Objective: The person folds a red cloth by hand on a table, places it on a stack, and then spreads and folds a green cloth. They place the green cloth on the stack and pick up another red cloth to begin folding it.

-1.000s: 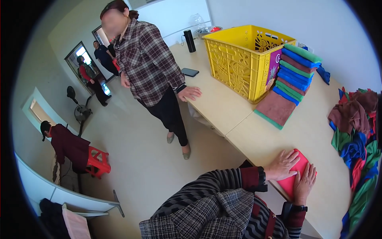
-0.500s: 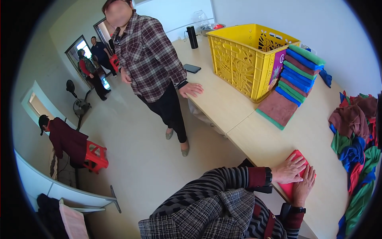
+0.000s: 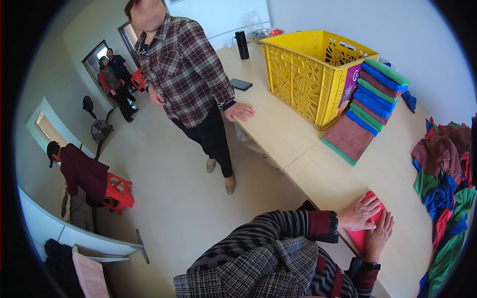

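The left hand (image 3: 358, 213) and right hand (image 3: 378, 233) press flat, fingers spread, on the red cloth (image 3: 361, 234), well apart from the yellow crate (image 3: 308, 74); it seems soft, light, best gripped at its edges.

Left hand (image 3: 358, 213), right hand (image 3: 378, 234) flat, palms down, side by side.

The person wears a grey and black checked vest over a sweater with black and grey stripes. Just behind the left hand (image 3: 358, 213) the sleeve ends in a dark red cuff. Behind the right hand (image 3: 378, 237) sits a black wristband, then a dark red sleeve.
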Tool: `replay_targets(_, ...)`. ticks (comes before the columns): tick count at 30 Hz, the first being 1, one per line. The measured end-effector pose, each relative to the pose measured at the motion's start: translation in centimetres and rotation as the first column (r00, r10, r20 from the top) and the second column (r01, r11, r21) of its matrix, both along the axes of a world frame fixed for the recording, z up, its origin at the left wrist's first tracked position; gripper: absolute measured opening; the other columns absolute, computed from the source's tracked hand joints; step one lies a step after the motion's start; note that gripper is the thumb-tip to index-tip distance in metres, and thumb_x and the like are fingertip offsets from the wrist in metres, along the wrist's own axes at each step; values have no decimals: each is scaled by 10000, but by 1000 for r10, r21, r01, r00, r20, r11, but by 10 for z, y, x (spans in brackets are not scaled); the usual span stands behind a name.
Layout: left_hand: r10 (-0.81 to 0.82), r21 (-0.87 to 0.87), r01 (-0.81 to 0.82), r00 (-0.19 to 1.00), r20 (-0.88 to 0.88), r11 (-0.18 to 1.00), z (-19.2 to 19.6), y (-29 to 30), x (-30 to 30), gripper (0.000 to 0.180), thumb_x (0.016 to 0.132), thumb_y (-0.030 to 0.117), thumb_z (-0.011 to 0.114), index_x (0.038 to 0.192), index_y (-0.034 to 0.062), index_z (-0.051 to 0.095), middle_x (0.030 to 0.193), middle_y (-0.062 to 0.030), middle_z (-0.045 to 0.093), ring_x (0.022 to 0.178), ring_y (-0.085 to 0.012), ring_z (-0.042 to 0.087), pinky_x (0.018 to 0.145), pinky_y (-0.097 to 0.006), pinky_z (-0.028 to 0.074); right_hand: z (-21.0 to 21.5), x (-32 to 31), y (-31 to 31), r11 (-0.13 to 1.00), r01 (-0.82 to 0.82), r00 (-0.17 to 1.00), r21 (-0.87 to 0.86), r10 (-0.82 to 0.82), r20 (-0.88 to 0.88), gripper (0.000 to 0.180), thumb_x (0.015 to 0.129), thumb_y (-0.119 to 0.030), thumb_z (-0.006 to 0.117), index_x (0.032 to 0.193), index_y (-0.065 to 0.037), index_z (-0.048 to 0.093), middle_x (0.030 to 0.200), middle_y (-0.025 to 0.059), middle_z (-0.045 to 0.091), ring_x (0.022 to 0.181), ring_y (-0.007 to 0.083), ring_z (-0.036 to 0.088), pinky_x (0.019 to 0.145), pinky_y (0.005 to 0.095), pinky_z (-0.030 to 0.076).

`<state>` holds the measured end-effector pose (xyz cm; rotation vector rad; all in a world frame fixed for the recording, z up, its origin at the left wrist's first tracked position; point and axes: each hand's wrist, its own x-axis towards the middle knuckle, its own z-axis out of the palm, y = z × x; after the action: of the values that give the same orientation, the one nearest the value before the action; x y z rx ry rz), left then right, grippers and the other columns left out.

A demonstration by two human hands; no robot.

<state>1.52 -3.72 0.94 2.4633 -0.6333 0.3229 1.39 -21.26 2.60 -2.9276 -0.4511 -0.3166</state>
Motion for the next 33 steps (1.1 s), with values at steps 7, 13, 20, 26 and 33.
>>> replay_targets(7,82,-5,-82,996,-29,997,4,15,-5,782,971,514,548,1513,-33,410,1636,-201,290,1543,-372,213,1247,-547,149,0,-1,-1,1000,0,1000,-5,0,-7,635,1029,-364,505,1553,-28,380,1626,192,341,1528,377,259,1243,493,215)
replay_targets(13,119,17,-118,991,-55,993,7,16,-10,777,961,499,581,1513,-23,417,1628,-205,310,1547,-363,209,1250,-555,135,-7,2,-4,1000,12,1000,-17,-11,18,638,1048,-401,479,1568,-50,359,1619,195,350,1519,376,277,1237,482,237)
replay_targets(20,-162,-6,162,986,47,987,5,29,-51,758,902,472,660,1479,16,476,1579,-197,406,1525,-350,274,1248,-597,113,-7,6,-5,999,-1,1000,-39,1,-4,645,1050,-400,495,1571,-48,351,1625,185,343,1520,374,273,1234,493,231)
replay_targets(26,-171,48,165,964,205,985,-13,33,-69,763,824,383,768,1464,63,506,1564,-146,446,1525,-335,286,1266,-585,84,-8,19,-18,993,-102,995,-58,103,6,629,1051,-401,500,1555,-44,383,1565,228,413,1470,388,354,1205,485,287)
replay_targets(33,-40,20,35,923,382,999,26,78,-49,434,716,182,727,1139,105,669,1233,-119,615,1248,-321,536,1033,-531,391,8,-36,-22,1000,26,1000,-10,-26,-13,622,997,-392,590,1483,-25,465,1412,258,530,1278,419,508,1120,508,368)
